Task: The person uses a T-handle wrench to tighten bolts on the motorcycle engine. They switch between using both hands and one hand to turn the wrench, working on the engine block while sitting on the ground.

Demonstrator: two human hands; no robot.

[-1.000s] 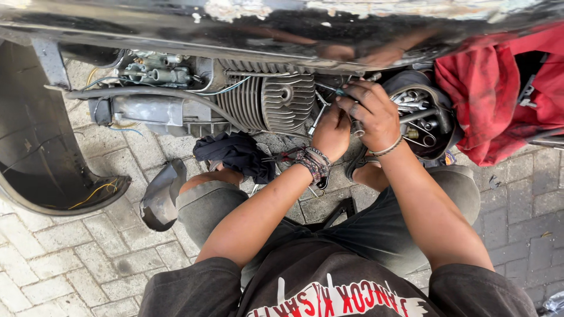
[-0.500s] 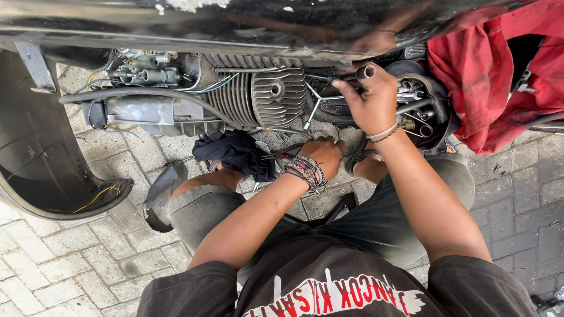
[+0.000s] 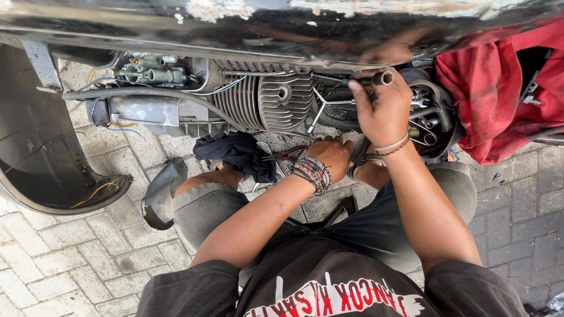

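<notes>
Socket tool now sits up by the flywheel side, right of the finned cylinder. Right hand has climbed there and clenches it. Left hand dropped to the paving beside pliers; grip unclear.

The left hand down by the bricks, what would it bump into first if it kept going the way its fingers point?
Probably the finned engine cylinder. The left hand points up the picture from the paving, toward the cylinder's fins and the metal rods beside it. Depth is hard to judge, so it might slide underneath instead.
</notes>
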